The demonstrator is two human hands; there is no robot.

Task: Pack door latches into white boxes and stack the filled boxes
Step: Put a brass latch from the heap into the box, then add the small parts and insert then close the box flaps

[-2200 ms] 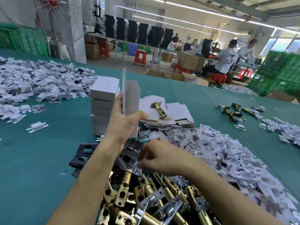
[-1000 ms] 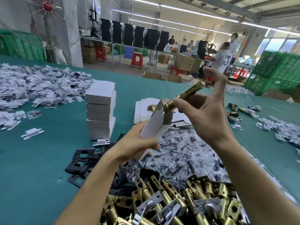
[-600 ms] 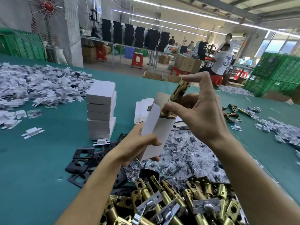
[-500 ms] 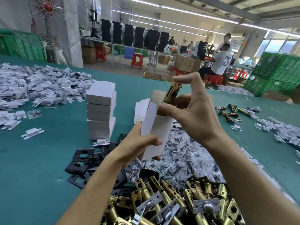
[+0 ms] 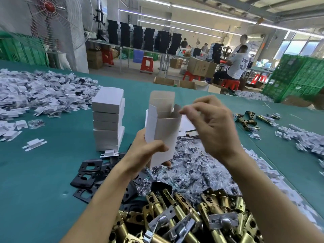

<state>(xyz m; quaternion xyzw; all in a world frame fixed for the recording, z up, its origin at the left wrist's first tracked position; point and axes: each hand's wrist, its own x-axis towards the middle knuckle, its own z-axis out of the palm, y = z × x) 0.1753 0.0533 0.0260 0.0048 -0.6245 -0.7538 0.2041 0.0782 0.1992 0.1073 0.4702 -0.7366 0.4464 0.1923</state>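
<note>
The left hand (image 5: 145,153) grips a tall white cardboard box (image 5: 166,130) upright above the green-topped table (image 5: 35,181), thumb across the front and fingers wrapped behind, with the top flaps standing open. The right hand (image 5: 215,127) hovers at the box's upper right, fingers curled and thumb and forefinger tips close together at the side flap; blur hides whether they pinch it. A stack of closed white boxes (image 5: 107,123) stands to the left, and a heap of brass door latches (image 5: 184,216) lies nearest the camera.
</note>
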